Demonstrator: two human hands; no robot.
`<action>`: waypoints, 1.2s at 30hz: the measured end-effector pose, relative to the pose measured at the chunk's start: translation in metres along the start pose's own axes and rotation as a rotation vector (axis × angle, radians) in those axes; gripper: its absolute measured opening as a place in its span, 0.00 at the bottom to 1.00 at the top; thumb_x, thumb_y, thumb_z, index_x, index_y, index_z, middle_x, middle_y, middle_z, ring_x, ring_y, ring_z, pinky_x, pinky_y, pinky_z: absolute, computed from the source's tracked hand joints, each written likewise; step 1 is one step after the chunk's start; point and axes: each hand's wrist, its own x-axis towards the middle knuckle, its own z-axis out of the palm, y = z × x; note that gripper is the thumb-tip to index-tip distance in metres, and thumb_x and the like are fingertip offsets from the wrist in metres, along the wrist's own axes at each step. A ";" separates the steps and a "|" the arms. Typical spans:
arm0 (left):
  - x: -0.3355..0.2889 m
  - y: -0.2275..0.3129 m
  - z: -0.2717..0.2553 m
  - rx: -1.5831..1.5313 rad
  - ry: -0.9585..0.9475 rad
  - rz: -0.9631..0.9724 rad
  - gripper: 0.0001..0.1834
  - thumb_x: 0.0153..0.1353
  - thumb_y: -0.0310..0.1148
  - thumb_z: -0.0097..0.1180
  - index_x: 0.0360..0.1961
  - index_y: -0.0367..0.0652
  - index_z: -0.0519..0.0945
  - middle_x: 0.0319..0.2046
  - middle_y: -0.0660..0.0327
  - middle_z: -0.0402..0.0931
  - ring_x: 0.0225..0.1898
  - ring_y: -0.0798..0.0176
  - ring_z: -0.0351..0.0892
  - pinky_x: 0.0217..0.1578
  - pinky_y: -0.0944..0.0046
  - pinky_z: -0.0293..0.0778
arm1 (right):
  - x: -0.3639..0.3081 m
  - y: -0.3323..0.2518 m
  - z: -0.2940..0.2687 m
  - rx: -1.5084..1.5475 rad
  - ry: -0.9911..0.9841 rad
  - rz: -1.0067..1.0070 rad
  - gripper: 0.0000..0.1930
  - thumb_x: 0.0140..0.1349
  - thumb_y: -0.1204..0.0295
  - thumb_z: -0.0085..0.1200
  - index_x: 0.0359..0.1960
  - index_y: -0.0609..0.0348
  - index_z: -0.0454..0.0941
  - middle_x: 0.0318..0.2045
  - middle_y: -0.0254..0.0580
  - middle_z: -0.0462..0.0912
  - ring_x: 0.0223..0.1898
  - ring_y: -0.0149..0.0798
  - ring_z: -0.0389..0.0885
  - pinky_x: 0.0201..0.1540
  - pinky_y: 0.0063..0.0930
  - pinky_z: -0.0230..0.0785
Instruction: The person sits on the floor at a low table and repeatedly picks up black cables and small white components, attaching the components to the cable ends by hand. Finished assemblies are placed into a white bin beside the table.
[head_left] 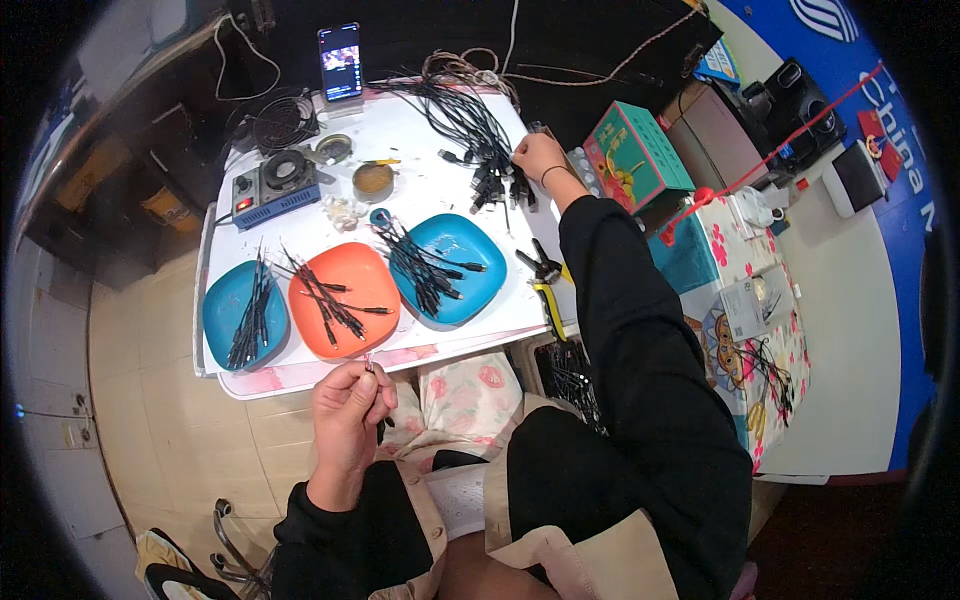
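My left hand (350, 405) is closed in a pinch in front of the table's near edge. Thin wire ends stick up from its fingertips, and a black cable piece shows below the fingers. At the table's far right, my right hand (541, 158) has its fingers curled down beside a small clear container, partly hiding it; what they grip, if anything, is hidden. Left of that hand lies a bundle of black cables (462, 112) with plugs. Short black cables lie in a left blue plate (218, 325), an orange plate (372, 272) and a right blue plate (482, 247).
A soldering station (272, 188) and a round tin (373, 179) stand behind the plates. Yellow-black pliers (549, 297) lie near the right edge. A lit phone (341, 62) stands at the back. A green box (640, 155) is right of my right hand.
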 end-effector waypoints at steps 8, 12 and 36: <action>-0.006 0.002 0.003 -0.032 -0.024 -0.045 0.08 0.67 0.29 0.48 0.35 0.35 0.76 0.24 0.58 0.75 0.19 0.75 0.59 0.21 0.75 0.55 | -0.036 -0.007 -0.075 0.828 -0.182 0.255 0.10 0.53 0.67 0.56 0.22 0.60 0.75 0.17 0.31 0.71 0.15 0.26 0.66 0.14 0.24 0.55; -0.008 0.004 0.019 -0.095 -0.118 -0.139 0.09 0.69 0.28 0.44 0.38 0.34 0.74 0.39 0.51 0.77 0.37 0.64 0.76 0.34 0.71 0.71 | -0.121 -0.030 -0.140 1.380 -0.383 0.111 0.05 0.61 0.74 0.49 0.28 0.61 0.72 0.23 0.36 0.76 0.14 0.21 0.65 0.12 0.12 0.50; -0.027 0.048 0.076 0.132 -0.517 0.267 0.09 0.67 0.29 0.49 0.34 0.33 0.76 0.37 0.54 0.77 0.22 0.77 0.61 0.25 0.77 0.60 | -0.323 -0.121 -0.080 1.426 -0.346 -0.454 0.11 0.65 0.71 0.52 0.46 0.62 0.75 0.35 0.36 0.81 0.34 0.26 0.78 0.38 0.18 0.72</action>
